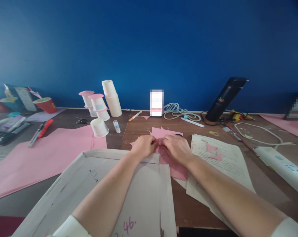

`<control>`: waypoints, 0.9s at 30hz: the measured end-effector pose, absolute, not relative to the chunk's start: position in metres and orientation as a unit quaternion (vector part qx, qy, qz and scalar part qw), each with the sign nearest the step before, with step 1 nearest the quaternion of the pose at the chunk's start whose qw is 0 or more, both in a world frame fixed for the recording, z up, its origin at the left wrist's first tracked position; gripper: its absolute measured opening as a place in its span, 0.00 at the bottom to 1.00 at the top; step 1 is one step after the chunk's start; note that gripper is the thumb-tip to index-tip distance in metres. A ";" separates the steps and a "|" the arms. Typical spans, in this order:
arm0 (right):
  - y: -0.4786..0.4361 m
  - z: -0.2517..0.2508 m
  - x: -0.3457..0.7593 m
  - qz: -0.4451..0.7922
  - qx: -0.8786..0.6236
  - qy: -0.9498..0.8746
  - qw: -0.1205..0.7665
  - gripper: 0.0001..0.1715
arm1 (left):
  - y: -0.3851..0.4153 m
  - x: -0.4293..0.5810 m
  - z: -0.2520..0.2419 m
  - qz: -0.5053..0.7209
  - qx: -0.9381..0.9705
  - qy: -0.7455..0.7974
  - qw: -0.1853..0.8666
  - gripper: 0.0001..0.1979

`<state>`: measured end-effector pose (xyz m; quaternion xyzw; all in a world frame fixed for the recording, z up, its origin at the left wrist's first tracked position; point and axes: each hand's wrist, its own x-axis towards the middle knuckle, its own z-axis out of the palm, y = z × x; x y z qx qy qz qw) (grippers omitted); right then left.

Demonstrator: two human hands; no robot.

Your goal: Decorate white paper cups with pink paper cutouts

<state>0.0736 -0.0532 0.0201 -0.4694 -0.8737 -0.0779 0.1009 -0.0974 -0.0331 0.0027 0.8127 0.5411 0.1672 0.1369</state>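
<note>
My left hand [144,146] and my right hand [176,148] meet over pink paper [175,168], thumbs and fingers pinched together. A bit of pink paper shows between the fingertips; its exact shape is hidden by the fingers. Beneath my left forearm lies a large white cardboard sheet [104,177] with raised edges and handwriting. The rim of a small dark thing [180,135] peeks out behind my right hand. To the right, a printed sheet [220,164] bears pink paper scraps [213,151], partly under my right forearm.
White paper cups [111,98] stand stacked at the back left, near cups topped with pink discs [96,96]. Pink sheets [65,148] cover the left side. A phone [157,103] leans against the blue wall. A black bottle [223,100], cables [178,112] and a power strip [284,168] are rightward.
</note>
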 end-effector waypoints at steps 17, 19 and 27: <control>-0.060 0.019 0.088 0.098 -0.512 -0.840 0.149 0.04 | -0.032 -0.096 0.002 0.168 0.806 0.548 0.144 0.15; -0.062 0.019 0.084 0.068 -0.488 -0.858 0.148 0.02 | -0.031 -0.096 0.001 0.170 0.808 0.546 0.143 0.14; -0.062 0.016 0.085 -0.040 -0.438 -0.888 0.134 0.06 | -0.032 -0.098 0.001 0.182 0.809 0.539 0.149 0.12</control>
